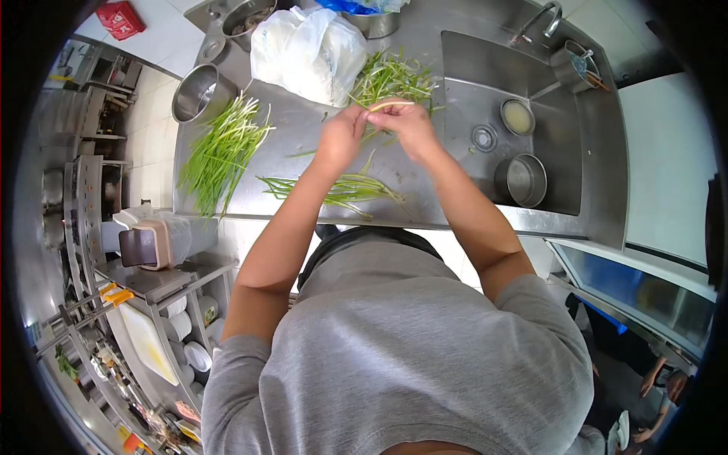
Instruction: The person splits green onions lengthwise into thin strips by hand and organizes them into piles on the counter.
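Both my hands meet over the steel counter, fingers pinched together. My left hand [343,136] and my right hand [409,129] grip a thin scallion, its pale end [396,105] lying across the right fingers. Just beyond them is a loose heap of scallions [398,76] against a white plastic bag [307,57]. A small bunch of scallions with whitish ends [349,189] lies nearer my body, below my forearms. To the left, a larger pile of green scallions [224,152] reaches the counter's front edge.
A steel pot [201,95] stands by the left pile. At right, the sink [557,182] holds a bowl of cloudy liquid [518,117] and a metal pot [526,180] below the faucet [550,19]. Another person's arm [652,379] shows at lower right.
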The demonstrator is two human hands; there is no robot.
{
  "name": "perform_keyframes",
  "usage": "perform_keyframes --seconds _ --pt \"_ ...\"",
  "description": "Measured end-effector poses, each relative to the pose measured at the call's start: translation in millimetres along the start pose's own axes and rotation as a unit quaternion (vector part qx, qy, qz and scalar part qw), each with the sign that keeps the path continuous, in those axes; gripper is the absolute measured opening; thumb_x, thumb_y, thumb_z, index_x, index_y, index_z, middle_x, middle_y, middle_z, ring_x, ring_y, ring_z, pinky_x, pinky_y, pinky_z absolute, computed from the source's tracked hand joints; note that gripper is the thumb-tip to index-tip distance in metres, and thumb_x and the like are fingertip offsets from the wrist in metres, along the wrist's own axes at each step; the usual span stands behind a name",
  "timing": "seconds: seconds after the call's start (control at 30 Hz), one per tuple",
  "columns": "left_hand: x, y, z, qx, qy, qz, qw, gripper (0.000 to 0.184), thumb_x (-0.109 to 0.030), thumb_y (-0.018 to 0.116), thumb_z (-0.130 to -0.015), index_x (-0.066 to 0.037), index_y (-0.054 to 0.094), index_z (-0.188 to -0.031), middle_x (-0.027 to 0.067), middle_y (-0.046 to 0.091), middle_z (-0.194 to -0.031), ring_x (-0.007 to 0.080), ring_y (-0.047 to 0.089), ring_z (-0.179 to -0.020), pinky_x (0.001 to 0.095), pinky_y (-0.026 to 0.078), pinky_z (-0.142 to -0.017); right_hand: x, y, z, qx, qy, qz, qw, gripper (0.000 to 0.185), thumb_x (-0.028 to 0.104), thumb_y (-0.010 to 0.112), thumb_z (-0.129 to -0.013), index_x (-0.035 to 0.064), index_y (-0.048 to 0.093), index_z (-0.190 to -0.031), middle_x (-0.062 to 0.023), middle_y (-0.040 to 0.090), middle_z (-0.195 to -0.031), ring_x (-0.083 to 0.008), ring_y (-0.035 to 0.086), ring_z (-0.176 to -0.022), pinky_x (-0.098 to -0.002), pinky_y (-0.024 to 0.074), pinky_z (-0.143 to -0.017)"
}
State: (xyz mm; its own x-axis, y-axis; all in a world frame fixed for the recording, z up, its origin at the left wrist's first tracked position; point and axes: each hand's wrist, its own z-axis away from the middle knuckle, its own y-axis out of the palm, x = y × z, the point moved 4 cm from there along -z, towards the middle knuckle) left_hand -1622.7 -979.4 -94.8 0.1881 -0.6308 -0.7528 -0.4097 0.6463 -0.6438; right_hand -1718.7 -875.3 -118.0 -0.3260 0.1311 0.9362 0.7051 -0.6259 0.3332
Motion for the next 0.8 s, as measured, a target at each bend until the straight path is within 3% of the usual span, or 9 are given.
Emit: perform_keyframes --seconds 0.1,0.2,0.3,0.4,0.5,0.6,0.63,0.73,0.8 --pt "-9 -5 -2 -0.005 0.033 0.010 0.999 0.023 -0.023 0.047 -0.093 -0.004 0.058 -0.090 0.0192 0.060 -0.078 0.0348 0.058 -0.072 0.0372 0.045 -0.064 15 -8 0 -0.044 -0.051 0.007 0.998 0.009 0.006 0.066 -0.079 0.0000 0.064 -0.085 -0.0044 0.063 -0.078 -0.0099 0.054 -0.066 -0.0226 0.0433 -0.062" --pt "-3 -17 2 -0.021 0.029 -0.009 0.999 0.024 -0.025 0.045 -0.093 -0.006 0.059 -0.090 0.0185 0.060 -0.077 0.0347 0.058 -0.070 0.0373 0.045 -0.063 35 -39 -10 -0.104 -0.074 -0.189 0.974 0.008 0.008 0.065 -0.080 0.0009 0.064 -0.083 -0.0037 0.062 -0.076 -0.0093 0.053 -0.065 -0.0224 0.0425 -0.061" --pt "-1 -29 3 0.010 -0.026 -0.037 0.999 0.021 -0.024 0.045 -0.092 -0.007 0.057 -0.088 0.0223 0.060 -0.084 0.0406 0.057 -0.077 0.0443 0.044 -0.065 58 -55 -17 -0.131 -0.079 -0.004 0.988 0.013 0.010 0.063 -0.082 -0.0007 0.060 -0.087 -0.0035 0.058 -0.072 -0.0101 0.051 -0.062 -0.0244 0.0442 -0.063" --pt "-10 -33 0 0.017 -0.050 -0.076 0.996 0.021 -0.025 0.044 -0.093 -0.009 0.058 -0.089 0.0222 0.060 -0.081 0.0409 0.057 -0.075 0.0458 0.044 -0.064 48 -45 -21 -0.120 -0.035 0.102 0.987 0.018 0.012 0.065 -0.080 -0.0004 0.060 -0.093 -0.0044 0.061 -0.077 -0.0106 0.053 -0.067 -0.0242 0.0444 -0.065" --pt "-12 -34 -2 0.014 -0.061 -0.100 0.993 0.022 -0.025 0.045 -0.092 -0.008 0.058 -0.088 0.0222 0.060 -0.077 0.0411 0.058 -0.073 0.0470 0.044 -0.063 19 -62 -36 -0.145 -0.018 0.375 0.915 0.027 0.014 0.067 -0.078 0.0017 0.061 -0.100 -0.0037 0.064 -0.084 -0.0112 0.055 -0.071 -0.0244 0.0447 -0.067" --pt "-7 -33 -1 0.004 -0.040 -0.115 0.993 0.022 -0.024 0.045 -0.092 -0.007 0.058 -0.088 0.0222 0.060 -0.075 0.0407 0.058 -0.072 0.0471 0.045 -0.063 -10 -54 -36 -0.085 -0.040 0.396 0.914 0.030 0.017 0.070 -0.075 0.0048 0.063 -0.101 -0.0019 0.066 -0.086 -0.0119 0.057 -0.076 -0.0252 0.0454 -0.069" --pt "-6 -32 0 0.005 -0.035 -0.110 0.993 0.022 -0.024 0.045 -0.091 -0.007 0.058 -0.088 0.0221 0.060 -0.075 0.0406 0.058 -0.072 0.0470 0.045 -0.063 19 -22 -15 -0.045 0.061 0.255 0.964 0.024 0.015 0.068 -0.077 0.0032 0.065 -0.097 -0.0036 0.066 -0.085 -0.0113 0.057 -0.077 -0.0249 0.0447 -0.068" --pt "-12 -24 3 0.007 -0.023 -0.087 0.996 0.021 -0.023 0.046 -0.091 -0.006 0.058 -0.087 0.0216 0.061 -0.076 0.0402 0.058 -0.073 0.0468 0.045 -0.063 6 12 -7 0.051 0.056 0.020 0.997 0.021 0.014 0.067 -0.077 -0.0016 0.065 -0.091 -0.0037 0.065 -0.075 -0.0115 0.055 -0.065 -0.0250 0.0440 -0.061" --pt "-23 -25 5 -0.001 -0.018 -0.067 0.998 0.020 -0.022 0.046 -0.091 -0.006 0.058 -0.087 0.0211 0.061 -0.077 0.0402 0.058 -0.073 0.0469 0.045 -0.063 10 12 -6 0.035 0.030 -0.006 0.999 0.017 0.011 0.066 -0.079 -0.0015 0.065 -0.090 -0.0045 0.064 -0.075 -0.0095 0.052 -0.063 -0.0234 0.0425 -0.059"
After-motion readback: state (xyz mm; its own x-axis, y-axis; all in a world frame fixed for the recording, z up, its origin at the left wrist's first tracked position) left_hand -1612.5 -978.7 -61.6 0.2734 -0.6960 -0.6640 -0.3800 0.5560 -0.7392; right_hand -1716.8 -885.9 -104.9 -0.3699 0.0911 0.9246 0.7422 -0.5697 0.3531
